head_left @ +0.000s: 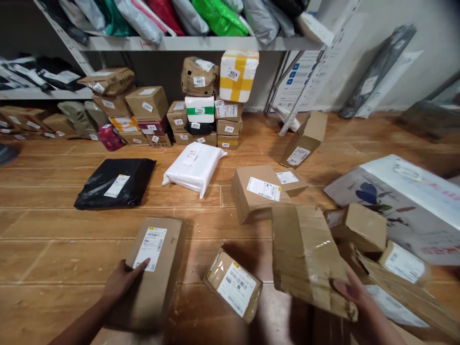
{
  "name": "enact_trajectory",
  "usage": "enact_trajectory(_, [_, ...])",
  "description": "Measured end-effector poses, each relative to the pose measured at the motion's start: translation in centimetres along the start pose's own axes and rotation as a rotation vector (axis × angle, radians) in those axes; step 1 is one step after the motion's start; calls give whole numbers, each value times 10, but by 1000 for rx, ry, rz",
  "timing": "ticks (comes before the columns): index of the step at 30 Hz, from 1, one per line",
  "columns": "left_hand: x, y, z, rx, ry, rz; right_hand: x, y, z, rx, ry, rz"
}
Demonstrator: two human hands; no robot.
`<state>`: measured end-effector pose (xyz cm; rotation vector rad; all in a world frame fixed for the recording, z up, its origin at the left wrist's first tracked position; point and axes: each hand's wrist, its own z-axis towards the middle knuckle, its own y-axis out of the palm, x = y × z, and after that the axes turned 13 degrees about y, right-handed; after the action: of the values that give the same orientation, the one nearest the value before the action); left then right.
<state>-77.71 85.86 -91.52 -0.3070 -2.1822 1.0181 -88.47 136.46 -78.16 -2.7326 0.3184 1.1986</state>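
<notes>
My left hand (124, 278) grips the left edge of a long brown cardboard box (158, 282), its thumb on top across the white label (151, 247) and its other fingers along the side. At the right, my right hand (350, 290) holds a taped cardboard box (305, 254) by its lower right edge. This box appears tilted, with clear tape running down its face. Between the two hands lies a small tape-wrapped parcel (233, 285), label up. Behind my right hand's box stands another labelled carton (257, 191) with a smaller one (291, 178) beside it.
A black bag parcel (115, 184) and a white one (196, 165) lie farther off on the wooden floor. Numbered boxes (228, 127) are stacked under a metal shelf (201, 44). More cartons (361, 227) and a large white printed box (398, 201) crowd the right side.
</notes>
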Motion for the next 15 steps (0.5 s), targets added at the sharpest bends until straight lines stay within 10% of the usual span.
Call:
enact_trajectory(5, [40, 42, -22, -54, 120, 17, -1, 23, -36, -67, -557, -549])
enact_trajectory(9, [48, 55, -43, 234, 464, -41, 23, 67, -41, -189, -576, -1107])
enact_trajectory(12, [55, 71, -56, -86, 656, -344, 21, 96, -44, -337, -452, -1411])
enact_trajectory(15, [76, 93, -63, -465, 509, -491, 7, 101, -49, -353, -462, -1441])
